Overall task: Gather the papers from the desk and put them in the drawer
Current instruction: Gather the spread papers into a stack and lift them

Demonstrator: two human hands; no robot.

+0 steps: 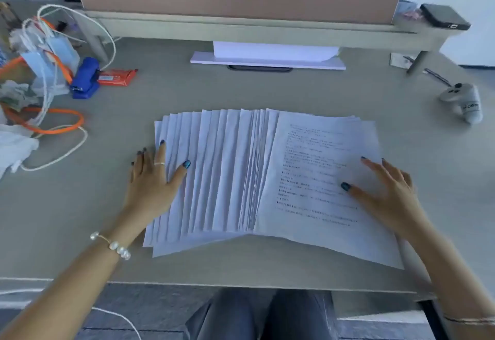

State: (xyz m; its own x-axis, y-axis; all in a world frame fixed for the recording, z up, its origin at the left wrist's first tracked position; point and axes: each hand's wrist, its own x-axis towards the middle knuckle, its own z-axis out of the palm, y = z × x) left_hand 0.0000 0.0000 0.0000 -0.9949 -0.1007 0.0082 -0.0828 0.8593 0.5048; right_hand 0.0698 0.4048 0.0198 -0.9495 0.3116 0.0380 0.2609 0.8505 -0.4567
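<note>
Many fanned papers (241, 176) are being pressed flat on the worktop (267, 93), the left hand (152, 176) at their left edge and the right hand (385, 189) on the printed top sheet, both grips spread wide.

Both forearms are bare, no sleeves showing, and every visible nail carries dark blue-teal polish. The left hand (150, 179) wears a thin silver ring (160, 163) on one finger, with a bracelet (112, 244) of chunky white pearls on a fine gold band at the wrist. The right hand (388, 187) has a slim gold chain (468, 319) further up the forearm, and grey-blue trousers (262, 315) cover the lap.
</note>
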